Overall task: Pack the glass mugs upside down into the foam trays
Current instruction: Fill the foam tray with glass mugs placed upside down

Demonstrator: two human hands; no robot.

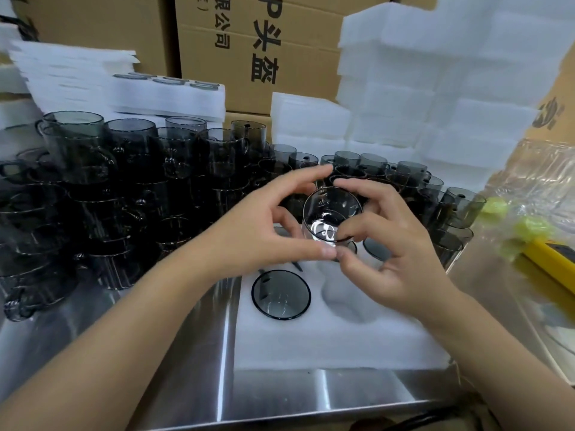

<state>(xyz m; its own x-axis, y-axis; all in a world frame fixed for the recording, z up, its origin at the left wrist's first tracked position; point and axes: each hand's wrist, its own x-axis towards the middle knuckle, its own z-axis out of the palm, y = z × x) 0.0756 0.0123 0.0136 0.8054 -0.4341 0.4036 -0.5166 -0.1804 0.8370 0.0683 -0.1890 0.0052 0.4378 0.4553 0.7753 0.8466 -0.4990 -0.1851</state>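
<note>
As cartons [245, 91] loom, table [186, 353] bears tray [342, 343].

brown cardboard box [217, 66] behind the worktop's [193, 353] far edge: large black "P头盔", turned sideways | same box: smaller black "限公司", "区)" | tan cardboard box [558, 88] at right edge: black mark, cut off, unreadable

A packing warehouse: printed cardboard cartons [249, 51], stacked foam trays [435, 73], massed glass mugs [130, 169]
</note>
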